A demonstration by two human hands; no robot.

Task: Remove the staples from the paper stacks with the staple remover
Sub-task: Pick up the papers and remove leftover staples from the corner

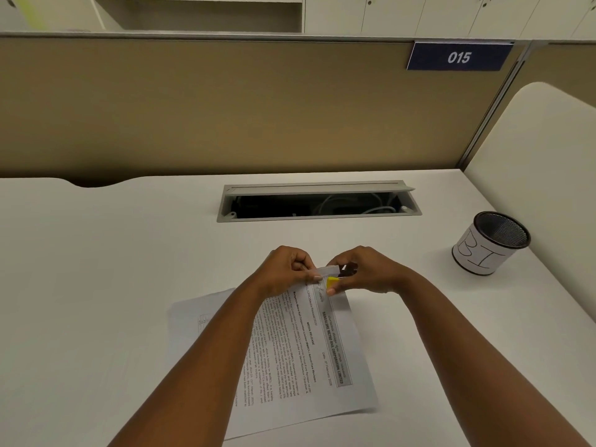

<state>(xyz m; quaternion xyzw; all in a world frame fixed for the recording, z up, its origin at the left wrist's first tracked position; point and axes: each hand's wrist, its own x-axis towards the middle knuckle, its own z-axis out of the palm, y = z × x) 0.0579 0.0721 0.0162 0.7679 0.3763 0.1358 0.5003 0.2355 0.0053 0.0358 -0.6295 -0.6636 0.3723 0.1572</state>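
Note:
A printed paper stack (309, 346) lies on the white desk (113, 269) in front of me, text running sideways. My left hand (285, 269) pinches its far corner, which is folded upward. My right hand (364, 272) grips a yellow and black staple remover (338, 275), whose jaws meet that lifted corner. The staple itself is too small to see. Another sheet (196, 317) pokes out from under the stack on the left.
A black mesh cup (490, 243) wrapped in hand-lettered white paper stands at the right of the desk. An open grey cable tray (317, 201) with wires is set into the desk behind my hands. A tan partition (225, 108) rises behind it.

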